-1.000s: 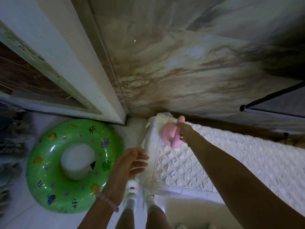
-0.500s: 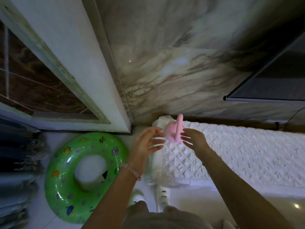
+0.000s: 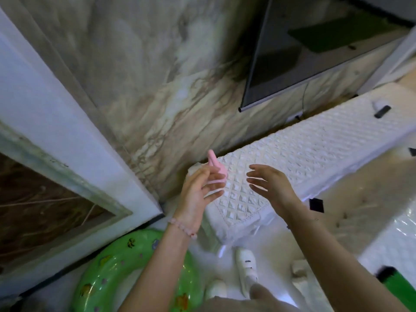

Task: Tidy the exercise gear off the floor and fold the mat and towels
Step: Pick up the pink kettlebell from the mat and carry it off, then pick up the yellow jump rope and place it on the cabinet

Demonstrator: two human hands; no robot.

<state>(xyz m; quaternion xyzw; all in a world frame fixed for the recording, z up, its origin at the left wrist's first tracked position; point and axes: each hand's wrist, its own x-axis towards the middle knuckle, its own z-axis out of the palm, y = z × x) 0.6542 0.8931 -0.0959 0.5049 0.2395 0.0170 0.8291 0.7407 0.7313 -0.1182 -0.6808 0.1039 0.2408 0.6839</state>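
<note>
Pink item [image 3: 216, 164]: one; soft-looking, with a narrow tip pointing up; lower part hidden behind the left fingers, so full shape hard to make out; up over the near-left corner of the desk, close to the marble wall [image 3: 157, 91].
Left hand [image 3: 195, 192]: raised, fingers loosely extended and spread across the pink item; cannot tell whether gripping it or only touching; one pale bead bracelet [image 3: 183, 228] at the wrist.
Right hand [image 3: 270, 183]: just beside, apart from the pink item; fingers [image 3: 256, 174] wide and relaxed, holding nothing.
Desk [image 3: 304, 154]: low, long, hidden under a white quilted cover with a diamond pattern and lace edge; one small dark bar [image 3: 382, 111] at the far end, too blurred to name.
Screen [image 3: 292, 52]: one, dark and flat, on the wall, cut off at the top.
Swim ring [image 3: 135, 266]: one, glossy green plastic with small prints, on the floor, cut off by the lower edge.
Shoes [image 3: 246, 269]: two, white, on the pale floor.
</note>
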